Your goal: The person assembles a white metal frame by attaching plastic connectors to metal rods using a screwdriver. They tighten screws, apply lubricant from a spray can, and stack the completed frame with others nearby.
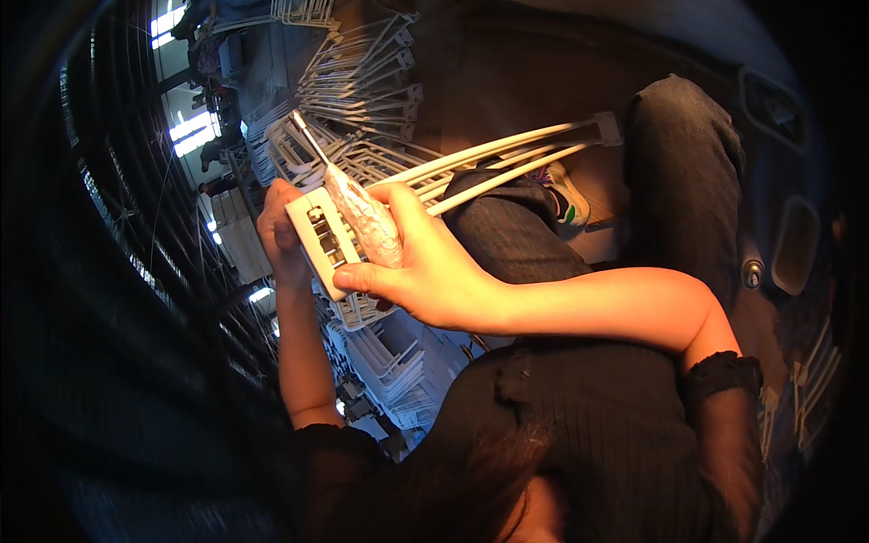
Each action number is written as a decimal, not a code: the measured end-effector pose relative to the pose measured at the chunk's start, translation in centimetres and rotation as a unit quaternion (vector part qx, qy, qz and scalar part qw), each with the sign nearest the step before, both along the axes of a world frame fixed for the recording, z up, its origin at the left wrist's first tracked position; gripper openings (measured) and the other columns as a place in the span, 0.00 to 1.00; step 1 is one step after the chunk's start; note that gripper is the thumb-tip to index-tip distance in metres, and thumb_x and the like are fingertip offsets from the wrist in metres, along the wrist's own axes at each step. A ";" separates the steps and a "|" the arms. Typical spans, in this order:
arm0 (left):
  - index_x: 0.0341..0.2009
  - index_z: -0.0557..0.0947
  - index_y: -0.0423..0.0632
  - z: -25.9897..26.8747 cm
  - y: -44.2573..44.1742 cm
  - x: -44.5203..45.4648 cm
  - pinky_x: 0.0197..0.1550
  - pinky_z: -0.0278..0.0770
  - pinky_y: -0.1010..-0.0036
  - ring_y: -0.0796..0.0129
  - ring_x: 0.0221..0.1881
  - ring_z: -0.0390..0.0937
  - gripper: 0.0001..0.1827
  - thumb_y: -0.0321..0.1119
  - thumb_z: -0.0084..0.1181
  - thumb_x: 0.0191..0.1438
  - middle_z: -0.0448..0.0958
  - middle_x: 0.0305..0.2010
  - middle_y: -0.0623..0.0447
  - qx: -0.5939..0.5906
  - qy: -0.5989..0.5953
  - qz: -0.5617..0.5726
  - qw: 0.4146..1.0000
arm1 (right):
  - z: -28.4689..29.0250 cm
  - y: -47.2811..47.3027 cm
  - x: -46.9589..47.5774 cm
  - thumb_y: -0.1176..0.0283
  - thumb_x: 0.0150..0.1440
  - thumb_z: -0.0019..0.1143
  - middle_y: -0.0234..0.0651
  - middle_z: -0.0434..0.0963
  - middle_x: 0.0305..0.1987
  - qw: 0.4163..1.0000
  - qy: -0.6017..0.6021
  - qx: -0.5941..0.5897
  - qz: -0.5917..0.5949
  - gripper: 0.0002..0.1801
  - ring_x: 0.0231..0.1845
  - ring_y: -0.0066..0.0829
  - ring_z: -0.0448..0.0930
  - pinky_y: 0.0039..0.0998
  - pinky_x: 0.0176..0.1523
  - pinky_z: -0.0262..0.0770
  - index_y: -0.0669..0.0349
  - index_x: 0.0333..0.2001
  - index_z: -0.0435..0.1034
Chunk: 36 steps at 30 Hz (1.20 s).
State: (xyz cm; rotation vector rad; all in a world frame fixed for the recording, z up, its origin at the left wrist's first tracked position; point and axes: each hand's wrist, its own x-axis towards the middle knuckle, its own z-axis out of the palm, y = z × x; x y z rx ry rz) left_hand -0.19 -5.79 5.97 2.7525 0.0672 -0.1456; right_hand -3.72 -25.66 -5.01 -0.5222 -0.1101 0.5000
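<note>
A white rectangular block (303,216) with a slot showing metal parts is held up before me. My left hand (277,220) grips its far side, fingers partly hidden behind it. My right hand (424,261) holds a screwdriver-like tool by its handle (365,216), which is wrapped in clear crinkled film. The thin metal shaft (312,142) points up and left, clear of the block. My right thumb presses on the block's lower corner. White coated rods (502,146) run from behind my right hand to a pale end piece (607,129); their join to the block is hidden.
Many bent white rod frames (366,88) fan out beyond my hands. More are stacked (394,370) below left, and several stand at the right edge (808,387). My jeans-clad legs (679,176) and a shoe (569,197) lie beneath the rods. Bright windows (193,132) are at left.
</note>
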 end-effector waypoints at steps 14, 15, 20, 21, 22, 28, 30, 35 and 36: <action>0.21 0.75 0.41 -0.5 0.5 0.2 0.31 0.57 0.72 0.70 0.29 0.61 0.43 0.72 0.32 0.58 0.63 0.25 0.54 -0.011 -0.020 0.002 1.000 | -3.9 -10.5 3.0 0.69 0.51 0.68 0.37 0.75 0.28 0.867 -0.333 -0.342 -0.142 0.21 0.23 0.32 0.77 0.27 0.27 0.72 0.64 0.48 0.74; 0.21 0.75 0.41 -0.4 0.6 0.2 0.31 0.57 0.73 0.71 0.29 0.61 0.43 0.72 0.32 0.59 0.63 0.25 0.55 -0.012 -0.018 -0.009 1.000 | -3.7 -10.6 3.2 0.69 0.51 0.68 0.37 0.74 0.26 0.857 -0.347 -0.352 -0.148 0.21 0.22 0.32 0.76 0.28 0.26 0.71 0.63 0.48 0.74; 0.21 0.76 0.41 -0.4 0.3 0.4 0.31 0.56 0.73 0.71 0.28 0.61 0.43 0.71 0.32 0.59 0.63 0.25 0.55 -0.014 -0.022 -0.032 0.999 | -3.2 -11.0 4.4 0.69 0.50 0.68 0.36 0.72 0.24 0.833 -0.383 -0.369 -0.154 0.20 0.21 0.33 0.75 0.30 0.25 0.71 0.61 0.48 0.74; 0.21 0.76 0.41 -0.5 0.2 0.5 0.31 0.56 0.73 0.71 0.28 0.61 0.42 0.71 0.32 0.59 0.63 0.25 0.55 -0.020 -0.026 -0.036 0.999 | -3.1 -11.0 4.6 0.69 0.50 0.68 0.36 0.72 0.24 0.833 -0.384 -0.370 -0.148 0.20 0.21 0.33 0.75 0.30 0.25 0.71 0.61 0.47 0.74; 0.21 0.76 0.41 -0.5 0.1 0.6 0.31 0.56 0.73 0.72 0.28 0.61 0.42 0.71 0.33 0.59 0.63 0.25 0.55 -0.026 -0.030 -0.040 0.998 | -3.0 -11.0 4.8 0.69 0.50 0.68 0.36 0.72 0.24 0.833 -0.385 -0.371 -0.141 0.20 0.21 0.33 0.75 0.30 0.25 0.71 0.61 0.47 0.75; 0.23 0.67 0.46 -0.6 -0.4 1.1 0.28 0.58 0.74 0.76 0.27 0.61 0.37 0.72 0.38 0.56 0.60 0.28 0.57 -0.053 -0.021 -0.054 0.997 | -2.4 -11.3 5.3 0.68 0.49 0.68 0.34 0.70 0.23 0.825 -0.398 -0.377 -0.135 0.20 0.20 0.32 0.74 0.30 0.24 0.70 0.60 0.46 0.75; 0.21 0.73 0.43 -0.7 -0.2 1.1 0.32 0.57 0.72 0.72 0.29 0.61 0.39 0.71 0.38 0.57 0.62 0.25 0.56 -0.061 -0.026 -0.052 0.996 | -1.9 -11.5 5.6 0.67 0.48 0.68 0.32 0.69 0.23 0.746 -0.462 -0.442 -0.187 0.21 0.20 0.30 0.73 0.29 0.23 0.68 0.60 0.46 0.75; 0.21 0.75 0.41 -1.0 0.1 0.9 0.34 0.57 0.72 0.69 0.31 0.61 0.41 0.72 0.38 0.57 0.63 0.25 0.55 -0.070 -0.023 -0.046 0.996 | -0.6 -11.7 6.4 0.69 0.47 0.61 0.25 0.65 0.23 0.539 -0.578 -0.521 -0.324 0.19 0.19 0.20 0.66 0.24 0.23 0.60 0.60 0.45 0.77; 0.22 0.76 0.40 -1.0 0.1 0.9 0.35 0.57 0.72 0.69 0.31 0.61 0.41 0.72 0.39 0.57 0.63 0.25 0.55 -0.076 -0.021 -0.042 0.996 | -0.4 -11.8 6.5 0.69 0.47 0.61 0.25 0.65 0.23 0.518 -0.589 -0.521 -0.336 0.19 0.19 0.20 0.66 0.23 0.23 0.60 0.60 0.44 0.77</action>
